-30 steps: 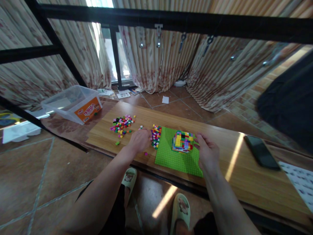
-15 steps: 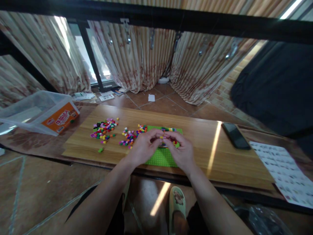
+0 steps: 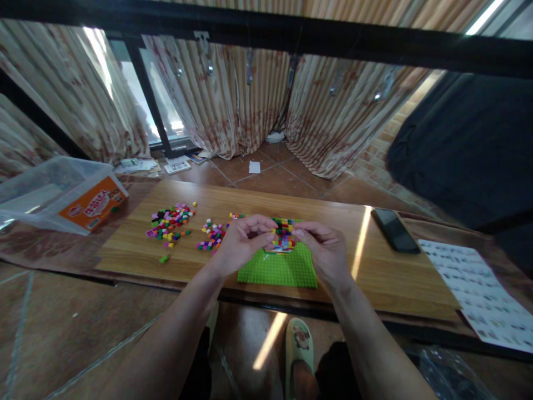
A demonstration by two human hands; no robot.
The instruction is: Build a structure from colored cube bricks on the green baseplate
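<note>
A structure of small multicoloured toy bricks (image 3: 284, 240) stands on the green studded baseplate (image 3: 277, 271). My left hand (image 3: 245, 241) is at its left side, thumb and forefinger pinched together by a yellow bit at the structure's edge. Whether that bit is loose or part of the structure I cannot tell. On the other side, my right hand (image 3: 323, 247) has its thumb and forefinger closed at the structure's right edge. What sits between those fingertips is too small to make out. Loose bricks (image 3: 211, 234) lie just left of my left hand, which partly hides them.
Farther left on the wooden board (image 3: 366, 289) is another pile of loose bricks (image 3: 172, 219). A clear plastic box (image 3: 70, 191) with an orange label stands at the far left. A phone (image 3: 395, 230) and a printed sheet (image 3: 478, 289) lie to the right.
My hands have moved apart, the right one to the right, uncovering the brick structure between them. The view has shifted slightly, so the board appears a little farther left.
</note>
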